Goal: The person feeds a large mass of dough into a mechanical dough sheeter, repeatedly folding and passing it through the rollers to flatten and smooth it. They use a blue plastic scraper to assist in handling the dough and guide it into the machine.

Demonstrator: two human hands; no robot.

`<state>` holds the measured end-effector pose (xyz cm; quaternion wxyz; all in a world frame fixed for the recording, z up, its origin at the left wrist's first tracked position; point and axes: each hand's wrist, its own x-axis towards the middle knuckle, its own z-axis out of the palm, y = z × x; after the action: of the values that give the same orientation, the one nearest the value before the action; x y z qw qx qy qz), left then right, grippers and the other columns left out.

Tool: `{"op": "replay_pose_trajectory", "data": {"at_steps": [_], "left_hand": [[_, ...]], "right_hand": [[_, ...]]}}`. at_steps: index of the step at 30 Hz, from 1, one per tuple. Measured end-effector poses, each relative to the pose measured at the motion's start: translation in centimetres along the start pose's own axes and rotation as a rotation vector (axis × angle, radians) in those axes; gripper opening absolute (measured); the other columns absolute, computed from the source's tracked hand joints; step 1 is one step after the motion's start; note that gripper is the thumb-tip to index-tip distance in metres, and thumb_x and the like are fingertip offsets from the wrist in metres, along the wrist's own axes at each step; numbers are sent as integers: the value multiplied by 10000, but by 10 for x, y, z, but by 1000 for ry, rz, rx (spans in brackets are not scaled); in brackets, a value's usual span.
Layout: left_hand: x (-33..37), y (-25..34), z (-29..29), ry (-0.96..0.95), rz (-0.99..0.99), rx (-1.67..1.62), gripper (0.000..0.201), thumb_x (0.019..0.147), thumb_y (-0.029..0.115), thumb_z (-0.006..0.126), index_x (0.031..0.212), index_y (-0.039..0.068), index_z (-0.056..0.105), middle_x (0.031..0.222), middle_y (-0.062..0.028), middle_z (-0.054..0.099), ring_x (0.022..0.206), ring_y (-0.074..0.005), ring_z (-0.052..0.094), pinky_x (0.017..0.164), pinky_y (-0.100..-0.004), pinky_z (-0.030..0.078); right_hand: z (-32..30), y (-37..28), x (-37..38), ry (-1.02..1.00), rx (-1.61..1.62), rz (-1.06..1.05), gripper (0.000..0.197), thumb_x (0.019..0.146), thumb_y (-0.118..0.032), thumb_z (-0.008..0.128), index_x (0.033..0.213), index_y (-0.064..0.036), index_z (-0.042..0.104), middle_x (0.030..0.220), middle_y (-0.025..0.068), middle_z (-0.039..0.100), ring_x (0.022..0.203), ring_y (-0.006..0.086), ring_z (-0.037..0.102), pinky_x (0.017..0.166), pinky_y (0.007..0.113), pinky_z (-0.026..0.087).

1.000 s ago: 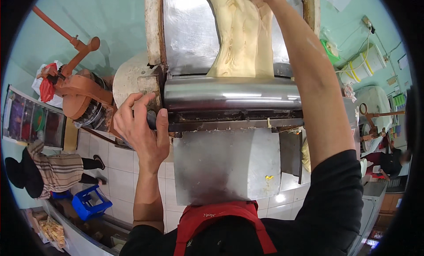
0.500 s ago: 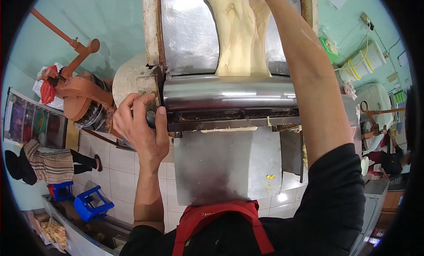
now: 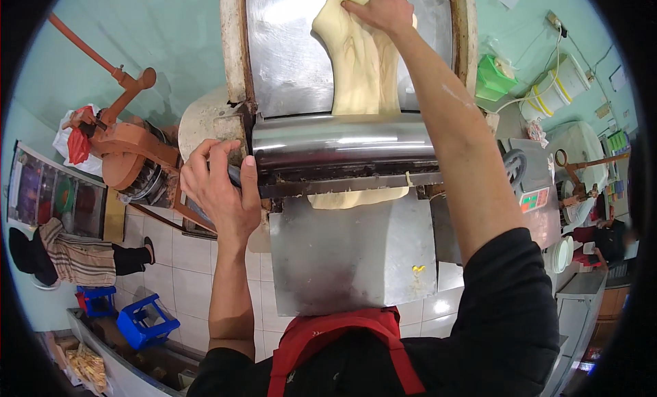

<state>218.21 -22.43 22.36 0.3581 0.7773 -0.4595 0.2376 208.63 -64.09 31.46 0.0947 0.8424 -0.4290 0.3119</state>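
A long piece of pale yellow dough [image 3: 357,68] lies on the sloped metal plate [image 3: 287,61] and runs down into the shiny steel roller [image 3: 342,138] of a dough sheeter. Its front edge comes out below as a flat dough sheet [image 3: 359,198], over the lower metal tray [image 3: 342,260]. My right hand [image 3: 384,10] lies on the upper part of the dough, thumb stretched out; the fingertips reach the picture's top edge. At the roller's left end, my left hand [image 3: 222,191] curls its thumb and fingers around a dark handle [image 3: 235,175], mostly hidden by the hand.
An orange-brown machine [image 3: 133,150] stands at the left. Blue plastic stools [image 3: 144,322] and a person in a striped garment [image 3: 79,253] are beyond it. On the right are a scale [image 3: 534,200], a green basket [image 3: 495,79] and a white bucket [image 3: 564,85]. Another person [image 3: 609,246] is farther right.
My right hand has come into fuller view on the dough, its arm shifted left. More of the dough sheet shows below the roller. My left hand stays at the handle.
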Motion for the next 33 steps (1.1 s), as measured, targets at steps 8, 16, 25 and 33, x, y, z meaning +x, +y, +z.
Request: {"op": "replay_pose_trajectory", "data": {"at_steps": [8,16,25,33], "left_hand": [[-2,-3,-1,34,36,-40,273,952,303,675,1159,127,703,1243,-100,607,1192,-329,508,1073,-477,318],[-4,-3,-1,46,27,-33,250,912,294,709,1110,141,706,1226,-79,603,1209,-326,512,1100,-488,306],[-9,-5,-2,147,110,-95,307,939,299,690,1173,99,706,1363,-149,577,1348,-371,467,1150,-541,285],[-191,32,40,-427,270,-608,528,910,232,728,1379,19,611,1533,-217,494,1438,-408,447,1193,-514,345]], "right_hand": [[27,0,-97,-22,48,-34,660,776,-674,776,1298,-288,660,1235,108,668,1210,367,591,887,596,543],[10,-5,-179,-251,57,70,702,812,-685,752,1376,-287,629,1343,104,636,1253,385,555,928,640,514],[-30,-9,-286,-287,13,-38,723,1004,-639,493,1567,-185,490,1658,170,402,1522,440,346,1228,693,221],[7,-6,-511,-127,609,321,525,873,-294,798,1247,24,612,1149,192,643,1067,360,607,961,461,486]]}}
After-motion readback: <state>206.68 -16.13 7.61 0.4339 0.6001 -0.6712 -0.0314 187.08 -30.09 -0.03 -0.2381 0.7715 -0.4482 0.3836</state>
